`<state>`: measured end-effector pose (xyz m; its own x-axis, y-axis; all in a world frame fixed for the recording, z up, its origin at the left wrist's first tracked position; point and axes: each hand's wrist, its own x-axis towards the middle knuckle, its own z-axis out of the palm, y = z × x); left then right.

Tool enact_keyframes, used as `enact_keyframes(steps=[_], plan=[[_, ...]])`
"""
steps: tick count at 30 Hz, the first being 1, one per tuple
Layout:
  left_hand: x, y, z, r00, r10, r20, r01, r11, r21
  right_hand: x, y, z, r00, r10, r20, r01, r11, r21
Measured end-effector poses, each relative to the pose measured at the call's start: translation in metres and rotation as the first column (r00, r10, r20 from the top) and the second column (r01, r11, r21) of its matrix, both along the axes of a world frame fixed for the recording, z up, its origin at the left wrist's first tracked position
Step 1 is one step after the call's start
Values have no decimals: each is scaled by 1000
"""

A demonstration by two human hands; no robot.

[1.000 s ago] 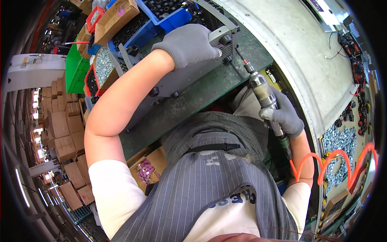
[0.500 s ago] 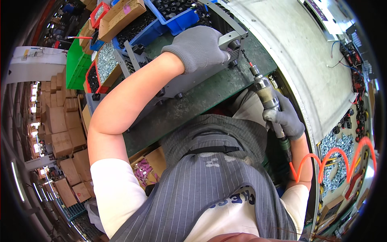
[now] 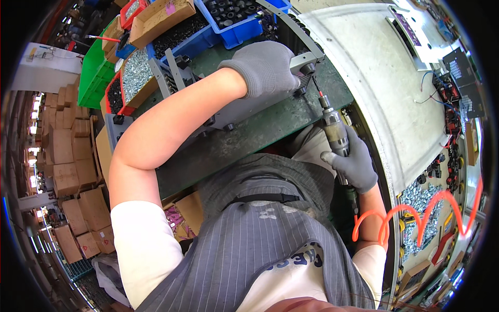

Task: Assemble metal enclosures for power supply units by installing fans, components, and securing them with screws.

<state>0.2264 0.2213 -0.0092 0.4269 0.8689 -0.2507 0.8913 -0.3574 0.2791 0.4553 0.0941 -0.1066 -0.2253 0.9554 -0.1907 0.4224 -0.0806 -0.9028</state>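
Gripping a silver cylindrical metal driver [image 3: 336, 134] — right grey-gloved hand [image 3: 357, 165]; grey box-shaped metal chassis [image 3: 240, 110] lies beneath left grey-gloved hand [image 3: 270, 68] — finger closure indeterminable.

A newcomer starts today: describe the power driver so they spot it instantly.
Find the dark green bench top, then the gloved right grip just off its near right corner. In it sits the driver, a slim metallic cylinder tipped with a thin bit. Unlike its neighbours, it trails a coiled orange hose.
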Motion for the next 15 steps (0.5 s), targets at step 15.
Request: enact_keyframes(steps=[15], plan=[[-2, 8, 4, 987, -142, 73, 144, 989, -19, 14, 15, 9, 965, 83, -247, -106, 991, -80]])
